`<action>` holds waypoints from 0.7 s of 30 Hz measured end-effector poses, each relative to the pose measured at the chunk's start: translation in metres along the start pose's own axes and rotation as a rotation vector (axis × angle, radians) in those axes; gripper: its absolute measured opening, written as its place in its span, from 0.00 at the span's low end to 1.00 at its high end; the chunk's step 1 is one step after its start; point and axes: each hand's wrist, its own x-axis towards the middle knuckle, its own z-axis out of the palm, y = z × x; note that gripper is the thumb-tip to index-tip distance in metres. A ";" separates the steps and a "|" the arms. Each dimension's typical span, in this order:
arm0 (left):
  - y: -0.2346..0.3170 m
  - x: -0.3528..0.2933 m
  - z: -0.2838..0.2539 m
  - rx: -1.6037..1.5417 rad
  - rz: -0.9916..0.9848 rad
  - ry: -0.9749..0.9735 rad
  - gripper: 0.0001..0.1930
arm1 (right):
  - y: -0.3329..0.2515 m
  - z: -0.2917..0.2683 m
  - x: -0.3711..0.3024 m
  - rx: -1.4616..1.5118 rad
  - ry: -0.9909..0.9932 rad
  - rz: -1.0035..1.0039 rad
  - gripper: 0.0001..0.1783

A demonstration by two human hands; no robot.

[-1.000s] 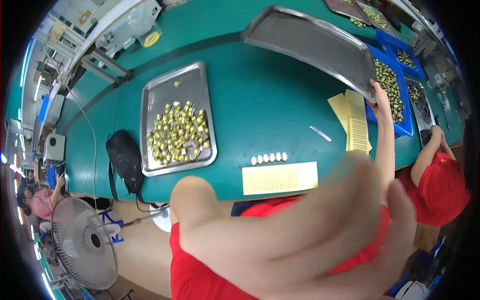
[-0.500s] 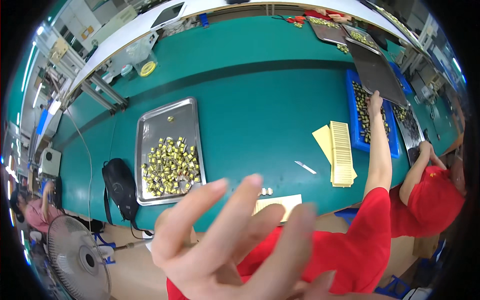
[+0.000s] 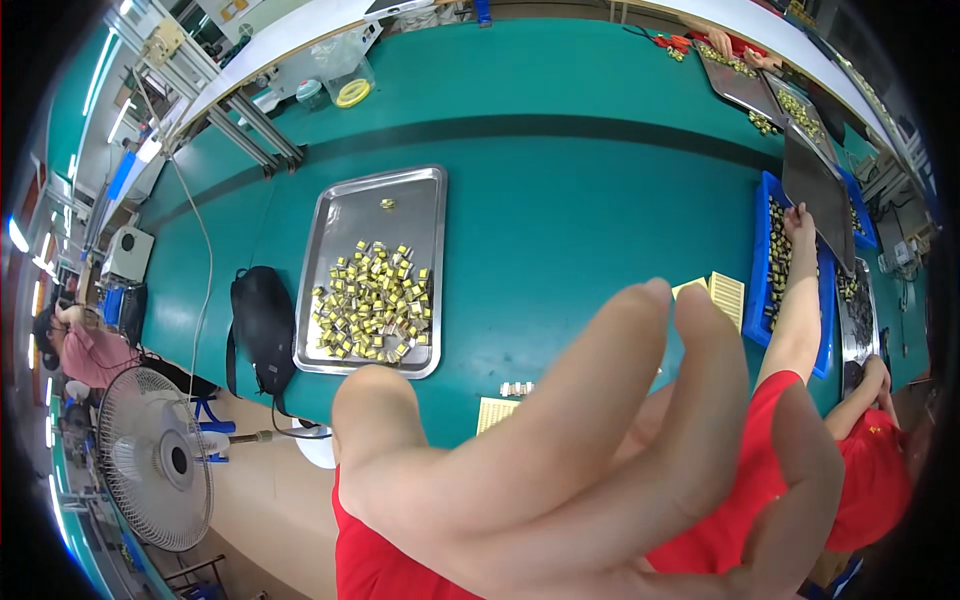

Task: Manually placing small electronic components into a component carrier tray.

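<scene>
My left hand (image 3: 560, 480) is raised close to the camera and fills the lower middle. Its fingers are bent but apart, with nothing in them. Far to the right, the fingers of my right hand (image 3: 798, 225) close on the edge of a dark metal tray (image 3: 815, 180). That tray slants over a blue bin (image 3: 763, 215) of small dark-and-yellow parts. Yellow slotted cards (image 3: 727, 297) lie between the bin and my left hand, partly covered by its fingers. Beyond my thumb lie a pale yellow card (image 3: 495, 413) and a short row of small parts (image 3: 517, 389).
A steel tray (image 3: 350, 215) holds a heap of yellow-topped components (image 3: 372, 300). Left of it lies a black bag (image 3: 262, 325). A fan (image 3: 158, 455) stands beside the table. At right, a co-worker in red (image 3: 870, 480) reaches to another tray; another person's hands (image 3: 720, 42) work at the far side.
The view has swung, so the table's things sit further right. My left hand has come nearer and moved right, hiding the small white-bladed knife. My right hand stays at the dark tray.
</scene>
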 end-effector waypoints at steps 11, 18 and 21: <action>0.002 -0.004 -0.003 0.019 -0.037 -0.030 0.16 | -0.048 0.015 0.010 0.394 -0.075 0.069 0.16; 0.009 0.019 0.005 0.086 0.193 0.046 0.18 | 0.048 0.097 -0.218 -0.200 -0.847 0.388 0.20; -0.002 -0.003 0.007 -0.176 0.239 0.435 0.18 | 0.050 0.143 -0.353 -0.887 -0.872 0.315 0.18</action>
